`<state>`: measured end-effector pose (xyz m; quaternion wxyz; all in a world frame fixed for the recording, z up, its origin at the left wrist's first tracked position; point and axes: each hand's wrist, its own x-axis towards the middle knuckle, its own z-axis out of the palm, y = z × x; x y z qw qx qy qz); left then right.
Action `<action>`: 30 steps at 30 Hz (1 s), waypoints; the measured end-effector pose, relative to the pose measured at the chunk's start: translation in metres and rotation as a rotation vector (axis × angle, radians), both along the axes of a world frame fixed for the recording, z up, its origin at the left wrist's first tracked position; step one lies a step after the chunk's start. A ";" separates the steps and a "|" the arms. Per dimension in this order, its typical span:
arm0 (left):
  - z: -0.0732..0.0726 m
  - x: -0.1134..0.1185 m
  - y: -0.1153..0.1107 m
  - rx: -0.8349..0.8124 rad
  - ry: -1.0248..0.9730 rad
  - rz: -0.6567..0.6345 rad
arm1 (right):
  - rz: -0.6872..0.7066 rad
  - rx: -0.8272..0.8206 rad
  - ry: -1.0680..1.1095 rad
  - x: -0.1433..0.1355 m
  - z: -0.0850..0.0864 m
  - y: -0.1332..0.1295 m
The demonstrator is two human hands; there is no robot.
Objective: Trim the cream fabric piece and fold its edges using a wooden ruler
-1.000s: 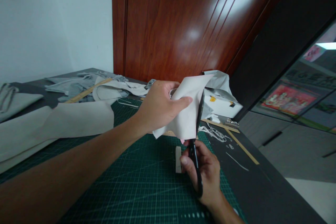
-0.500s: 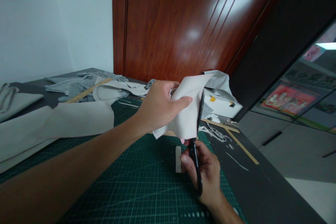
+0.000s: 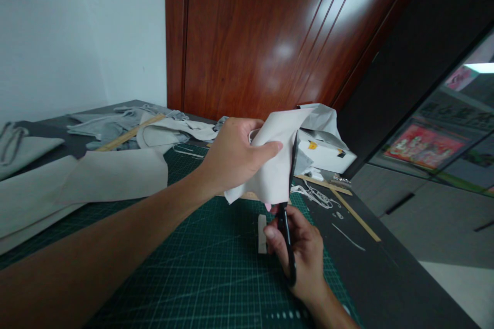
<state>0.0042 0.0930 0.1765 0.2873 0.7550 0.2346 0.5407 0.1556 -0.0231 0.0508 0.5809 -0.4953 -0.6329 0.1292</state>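
Extended from near left, pinching white fabric (image 3: 275, 180) in left grip (image 3: 233, 154); slanting from near right, clasping black scissors (image 3: 286, 234) in right grip (image 3: 305, 249).

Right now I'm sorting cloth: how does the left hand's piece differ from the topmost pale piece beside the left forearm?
The held piece is raised and curved; the topmost piece lies nearly flat. Black scissors are at the held piece's edge, apart from the topmost piece. Both are pale.
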 end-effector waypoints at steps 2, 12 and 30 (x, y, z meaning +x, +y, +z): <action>0.000 0.000 0.000 -0.015 0.004 -0.001 | -0.008 0.006 -0.012 0.000 0.001 0.000; 0.003 -0.001 -0.001 -0.039 0.003 -0.011 | -0.031 0.009 -0.055 -0.001 0.004 0.001; 0.001 -0.002 0.008 -0.188 -0.094 -0.120 | -0.035 0.022 -0.124 0.001 0.002 0.002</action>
